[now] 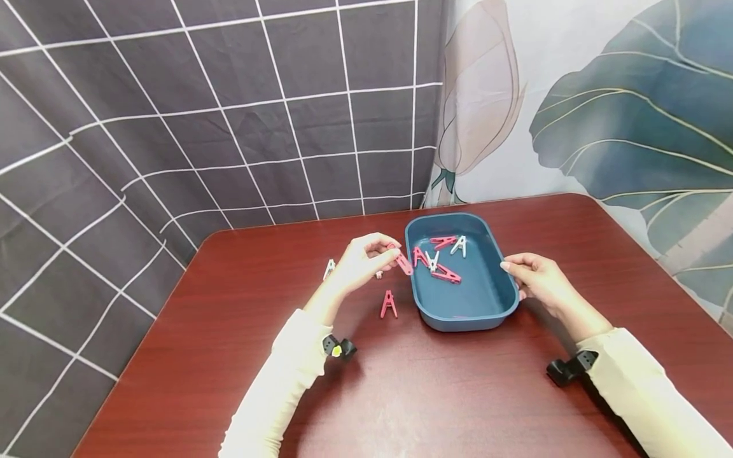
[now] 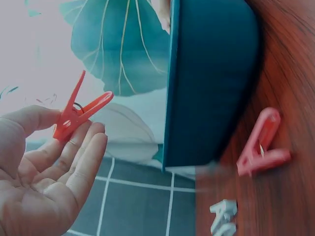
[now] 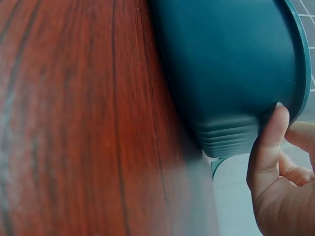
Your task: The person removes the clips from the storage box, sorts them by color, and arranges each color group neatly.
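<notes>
**Head view: left hand holds a red peg at the tray's edge**

Head camera shows both forearms in cream sleeves reaching over a red-brown table [image 1: 240, 381]. The left hand [image 1: 362, 261] is raised a little above the table, wrist bent, fingers curled toward the tray [image 1: 483, 305]. Its thumb and fingertips pinch a red peg [image 1: 403, 262], which sits just at the tray's left rim. In the left wrist view the palm faces the camera, the fingers [image 2: 81, 157] lie close together and slightly bent, and the peg [image 2: 78, 112] is clamped between thumb and forefinger with its legs pointing away from the palm.

The right hand [image 1: 535, 278] rests at the right side of the tray. In the right wrist view its thumb [image 3: 268, 142] presses on the outer wall under the rim, and the other fingers curl over the rim, so the hand grips the tray's edge.

Inside the tray lie several red and white pegs [image 1: 443, 257]. On the table, a second red peg [image 1: 389, 304] lies left of the tray, and a white peg [image 1: 329, 268] lies behind the left hand.
</notes>
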`<action>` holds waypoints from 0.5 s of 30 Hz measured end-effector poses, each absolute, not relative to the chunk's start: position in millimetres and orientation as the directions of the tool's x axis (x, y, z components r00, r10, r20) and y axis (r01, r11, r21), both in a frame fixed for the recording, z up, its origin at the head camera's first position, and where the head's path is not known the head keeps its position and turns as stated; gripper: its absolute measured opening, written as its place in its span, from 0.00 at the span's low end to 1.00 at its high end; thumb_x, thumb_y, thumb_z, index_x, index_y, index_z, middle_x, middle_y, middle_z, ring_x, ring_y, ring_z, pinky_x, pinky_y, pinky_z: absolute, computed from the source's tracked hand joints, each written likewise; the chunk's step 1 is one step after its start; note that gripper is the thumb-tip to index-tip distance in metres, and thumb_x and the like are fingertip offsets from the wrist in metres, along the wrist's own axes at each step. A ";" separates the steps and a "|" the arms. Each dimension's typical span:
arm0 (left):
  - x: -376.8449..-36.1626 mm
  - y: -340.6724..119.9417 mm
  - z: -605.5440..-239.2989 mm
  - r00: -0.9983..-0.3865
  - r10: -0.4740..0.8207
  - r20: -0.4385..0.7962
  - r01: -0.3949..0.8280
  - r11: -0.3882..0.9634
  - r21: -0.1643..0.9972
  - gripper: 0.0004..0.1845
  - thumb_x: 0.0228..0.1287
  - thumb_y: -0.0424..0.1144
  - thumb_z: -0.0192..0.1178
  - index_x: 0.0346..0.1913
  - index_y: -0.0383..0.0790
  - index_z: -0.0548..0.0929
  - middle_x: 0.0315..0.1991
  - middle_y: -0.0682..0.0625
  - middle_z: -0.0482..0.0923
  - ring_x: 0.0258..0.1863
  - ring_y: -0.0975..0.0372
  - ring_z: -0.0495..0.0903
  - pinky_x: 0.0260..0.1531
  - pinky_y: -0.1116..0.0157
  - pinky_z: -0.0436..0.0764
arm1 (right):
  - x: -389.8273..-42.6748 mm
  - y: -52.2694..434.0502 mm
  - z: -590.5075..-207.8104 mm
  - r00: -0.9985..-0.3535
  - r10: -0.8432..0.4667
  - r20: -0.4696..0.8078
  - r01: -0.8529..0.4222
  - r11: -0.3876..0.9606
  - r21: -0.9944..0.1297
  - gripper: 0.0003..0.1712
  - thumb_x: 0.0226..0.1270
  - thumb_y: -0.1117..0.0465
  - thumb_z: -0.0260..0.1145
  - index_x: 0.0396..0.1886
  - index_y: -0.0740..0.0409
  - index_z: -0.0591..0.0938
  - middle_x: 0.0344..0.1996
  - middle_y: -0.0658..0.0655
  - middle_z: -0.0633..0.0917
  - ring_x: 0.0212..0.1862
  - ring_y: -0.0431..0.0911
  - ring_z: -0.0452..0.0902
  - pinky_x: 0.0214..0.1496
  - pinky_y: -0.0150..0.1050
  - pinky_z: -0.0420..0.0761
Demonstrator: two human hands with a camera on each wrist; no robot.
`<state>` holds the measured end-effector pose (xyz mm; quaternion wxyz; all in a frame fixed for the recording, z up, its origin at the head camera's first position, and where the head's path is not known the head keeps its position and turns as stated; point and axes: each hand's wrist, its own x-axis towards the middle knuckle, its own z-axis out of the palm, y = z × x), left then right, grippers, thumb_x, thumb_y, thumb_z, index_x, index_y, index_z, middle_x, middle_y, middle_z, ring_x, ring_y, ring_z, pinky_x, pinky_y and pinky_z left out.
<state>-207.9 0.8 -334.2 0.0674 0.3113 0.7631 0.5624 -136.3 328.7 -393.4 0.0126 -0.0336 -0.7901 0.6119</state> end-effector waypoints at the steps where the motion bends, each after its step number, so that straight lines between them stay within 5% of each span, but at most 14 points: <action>1: -207.7 -3.4 -335.3 -0.798 0.549 0.250 0.408 0.185 0.894 0.10 0.63 0.29 0.59 0.45 0.27 0.79 0.36 0.34 0.82 0.31 0.54 0.84 0.35 0.62 0.83 | -136.1 328.6 -393.3 -0.997 0.067 -0.024 0.040 0.248 -0.968 0.08 0.70 0.57 0.59 0.42 0.55 0.74 0.21 0.42 0.78 0.21 0.37 0.72 0.22 0.32 0.78; 4: -207.7 -14.0 -339.9 -0.801 0.548 0.241 0.404 0.198 0.893 0.09 0.63 0.30 0.59 0.44 0.29 0.79 0.35 0.36 0.84 0.28 0.59 0.83 0.34 0.60 0.83 | -135.5 328.8 -392.2 -0.997 0.068 -0.029 0.045 0.252 -0.967 0.10 0.70 0.57 0.59 0.44 0.57 0.74 0.21 0.42 0.77 0.20 0.38 0.72 0.22 0.32 0.78; 10: -209.2 -28.7 -351.5 -0.833 0.526 0.172 0.275 0.124 0.953 0.10 0.62 0.30 0.60 0.44 0.27 0.78 0.36 0.38 0.85 0.37 0.53 0.85 0.47 0.50 0.80 | -135.4 329.1 -390.3 -0.997 0.071 -0.041 0.059 0.273 -0.960 0.19 0.70 0.56 0.58 0.49 0.67 0.71 0.20 0.43 0.76 0.20 0.38 0.71 0.23 0.32 0.78; 15: -211.6 -40.8 -361.0 -0.864 0.487 0.128 0.186 0.072 0.980 0.11 0.61 0.29 0.62 0.44 0.26 0.78 0.31 0.46 0.85 0.31 0.61 0.85 0.44 0.51 0.81 | -135.0 328.4 -391.4 -0.996 0.064 -0.062 0.077 0.278 -0.958 0.21 0.70 0.55 0.58 0.50 0.69 0.71 0.20 0.43 0.75 0.20 0.38 0.72 0.23 0.32 0.78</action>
